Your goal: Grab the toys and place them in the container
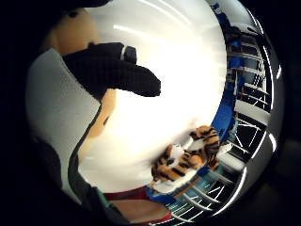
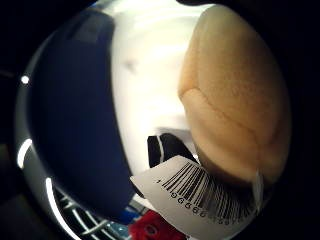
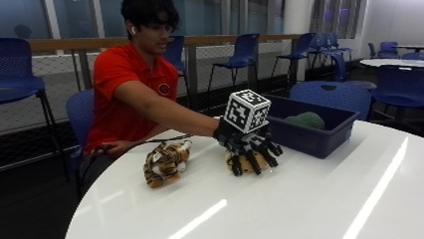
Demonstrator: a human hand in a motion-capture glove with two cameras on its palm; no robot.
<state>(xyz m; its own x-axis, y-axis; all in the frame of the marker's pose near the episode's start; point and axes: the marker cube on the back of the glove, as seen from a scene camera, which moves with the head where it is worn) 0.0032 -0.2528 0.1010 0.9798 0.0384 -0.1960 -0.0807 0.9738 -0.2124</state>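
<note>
- A person in a red shirt sits at a round white tabletop [image 3: 298, 199] and reaches the gloved right hand [image 3: 248, 144] out over it.
- The grip is wrapped over a tan plush toy [image 3: 246, 160]: the black fingers [image 3: 265, 149] curl down around its top and sides, and tan fabric shows between and under them.
- In the outside view the tan plush toy is low over the tabletop, just beside the near corner of the container; whether it touches the surface cannot be told.
- The thumb side palm view shows the toy's tan body [image 2: 235, 100] close against the palm, with a white barcode tag [image 2: 200, 192] hanging from it.
- The little finger side palm view shows one gloved finger [image 1: 113, 70] lying across the toy's tan and white fabric [image 1: 70, 33].
- A tiger plush toy [image 3: 165, 162] lies on the tabletop near the gripped toy, on the person's side; it touches neither the hand nor that toy. It shows in the little finger side palm view too [image 1: 188, 157].
- The dark blue container [image 3: 311, 127] stands on the tabletop just beyond the hand, with a green plush toy [image 3: 306, 119] already inside it.
- The person's bare hand [image 3: 119, 147] rests at the tabletop's near edge.
</note>
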